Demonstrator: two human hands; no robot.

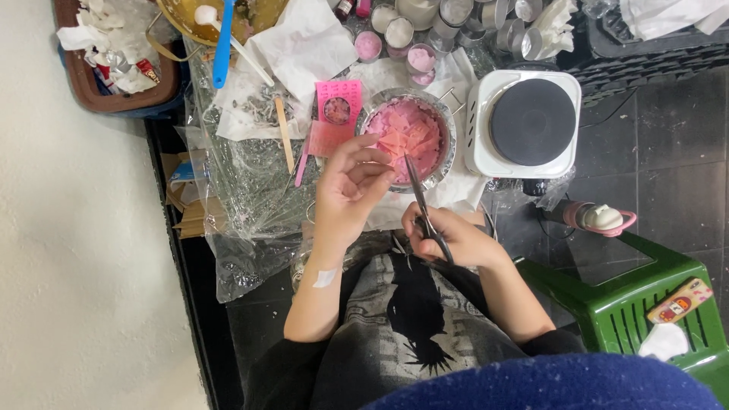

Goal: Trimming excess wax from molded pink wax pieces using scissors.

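Note:
My left hand (pixel 351 186) hovers at the near rim of a small metal pot (pixel 448 125) filled with pink flat pieces (pixel 406 137); its fingertips pinch together, and I cannot tell whether a pink piece is between them. My right hand (pixel 448 237) grips the handles of dark scissors (pixel 423 201). The blades point up and away over the pot's near edge, just right of my left fingers. A white bandage sits on my left wrist.
A white single hot plate (pixel 524 121) stands right of the pot. Pink mould sheets (pixel 338 102), a wooden stick (pixel 285 133), tissue and small pink-filled tins (pixel 395 38) lie behind. A green plastic stool (pixel 645 304) stands right, a brown bin (pixel 114 68) far left.

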